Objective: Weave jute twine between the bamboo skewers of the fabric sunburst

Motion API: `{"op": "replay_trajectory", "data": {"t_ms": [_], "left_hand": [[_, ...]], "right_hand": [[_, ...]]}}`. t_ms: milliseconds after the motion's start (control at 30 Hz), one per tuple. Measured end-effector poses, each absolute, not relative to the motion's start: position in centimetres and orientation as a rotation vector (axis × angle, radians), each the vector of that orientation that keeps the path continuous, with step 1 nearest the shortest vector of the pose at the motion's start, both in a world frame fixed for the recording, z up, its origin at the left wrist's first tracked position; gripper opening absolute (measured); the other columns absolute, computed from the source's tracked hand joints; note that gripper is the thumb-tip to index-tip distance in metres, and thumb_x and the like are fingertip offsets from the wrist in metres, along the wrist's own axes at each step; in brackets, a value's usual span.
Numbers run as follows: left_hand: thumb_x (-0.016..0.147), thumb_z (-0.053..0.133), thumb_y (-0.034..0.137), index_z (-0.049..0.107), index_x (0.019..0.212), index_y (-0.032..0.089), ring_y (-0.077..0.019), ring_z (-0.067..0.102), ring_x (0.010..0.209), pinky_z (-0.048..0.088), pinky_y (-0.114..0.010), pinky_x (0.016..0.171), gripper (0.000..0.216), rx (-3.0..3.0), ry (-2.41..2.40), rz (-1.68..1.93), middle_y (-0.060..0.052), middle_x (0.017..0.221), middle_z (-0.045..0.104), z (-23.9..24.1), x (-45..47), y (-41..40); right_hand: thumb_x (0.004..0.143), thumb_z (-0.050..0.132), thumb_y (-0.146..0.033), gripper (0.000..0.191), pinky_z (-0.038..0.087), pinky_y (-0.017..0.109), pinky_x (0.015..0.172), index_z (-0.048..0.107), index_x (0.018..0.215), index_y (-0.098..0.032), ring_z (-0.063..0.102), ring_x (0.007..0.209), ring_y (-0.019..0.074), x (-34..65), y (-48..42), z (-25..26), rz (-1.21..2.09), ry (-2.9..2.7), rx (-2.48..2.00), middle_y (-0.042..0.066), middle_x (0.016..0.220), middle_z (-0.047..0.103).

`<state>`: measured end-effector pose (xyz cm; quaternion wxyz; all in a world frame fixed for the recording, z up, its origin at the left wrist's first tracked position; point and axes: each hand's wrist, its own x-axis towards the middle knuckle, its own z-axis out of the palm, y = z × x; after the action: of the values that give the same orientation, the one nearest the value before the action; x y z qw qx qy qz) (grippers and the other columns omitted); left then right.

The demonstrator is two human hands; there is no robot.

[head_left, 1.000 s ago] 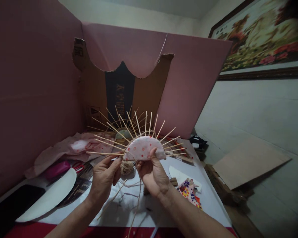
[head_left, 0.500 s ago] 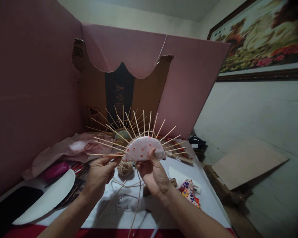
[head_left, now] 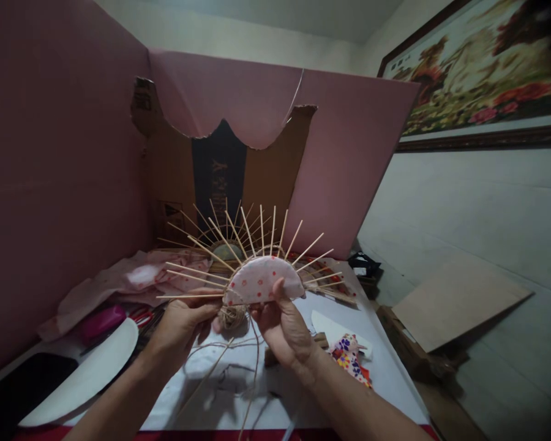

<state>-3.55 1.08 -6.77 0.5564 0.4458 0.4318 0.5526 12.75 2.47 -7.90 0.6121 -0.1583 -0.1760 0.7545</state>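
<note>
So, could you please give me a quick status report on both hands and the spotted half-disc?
Right hand gripping spotted half-disc, flat edge down. Left hand at lowest left stick. Loose twine hanging between hands, possibly in the way.

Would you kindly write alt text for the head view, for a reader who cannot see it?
A spotted half-disc fringed with thin sticks is held over a white table, right hand gripping its lower edge, left hand at its left end. A twine ball and cardboard show behind.
</note>
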Motion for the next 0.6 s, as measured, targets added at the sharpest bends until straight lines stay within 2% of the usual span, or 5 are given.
{"op": "replay_trajectory", "data": {"t_ms": [133,233,333,467,600], "left_hand": [[0.067,0.068,0.021,0.067,0.076,0.014,-0.0085,0.051,0.05,0.039,-0.018,0.048,0.011,1.096,0.843,1.41,0.001,0.058,0.061,-6.7,-2.8,0.6],[0.064,0.075,0.019,0.066,0.091,0.017,-0.0112,0.059,0.065,0.047,-0.021,0.061,0.028,1.092,0.81,1.449,0.0,0.075,0.068,-7.2,-2.2,0.5],[0.06,0.08,0.02,0.068,0.09,0.017,-0.0157,0.063,0.077,0.05,-0.026,0.073,0.032,1.115,0.85,1.468,-0.003,0.084,0.071,-8.0,-1.9,0.5],[0.062,0.08,0.025,0.069,0.084,0.016,-0.0093,0.057,0.062,0.046,-0.019,0.06,0.026,1.107,0.863,1.455,0.0,0.07,0.066,-9.0,-1.8,0.8],[0.064,0.079,0.03,0.064,0.07,0.014,-0.0033,0.038,0.046,0.033,-0.015,0.045,0.023,1.004,0.908,1.486,0.006,0.054,0.051,-9.2,-1.9,1.2]], "right_hand": [[0.057,0.084,-0.041,0.044,0.047,0.018,0.049,0.064,0.086,-0.016,0.059,0.058,0.0099,12.8,2.5,-7.7,1.761,-0.372,-0.359,0.0,0.072,0.069],[0.058,0.084,-0.041,0.041,0.047,0.017,0.048,0.064,0.084,-0.016,0.056,0.054,0.0088,12.8,2.3,-7.4,1.794,-0.337,-0.37,-0.001,0.068,0.067],[0.059,0.084,-0.038,0.039,0.047,0.017,0.048,0.063,0.083,-0.016,0.057,0.055,0.0091,12.4,1.7,-7.4,1.831,-0.329,-0.375,-0.001,0.068,0.067],[0.056,0.086,-0.037,0.041,0.048,0.018,0.051,0.062,0.082,-0.016,0.056,0.054,0.0079,11.7,1.4,-7.6,1.846,-0.404,-0.383,-0.001,0.07,0.067],[0.067,0.073,-0.056,0.045,0.043,0.02,0.045,0.063,0.082,-0.015,0.054,0.049,0.0091,12.0,1.6,-7.9,1.768,-0.814,-0.615,0.001,0.067,0.067]]}}
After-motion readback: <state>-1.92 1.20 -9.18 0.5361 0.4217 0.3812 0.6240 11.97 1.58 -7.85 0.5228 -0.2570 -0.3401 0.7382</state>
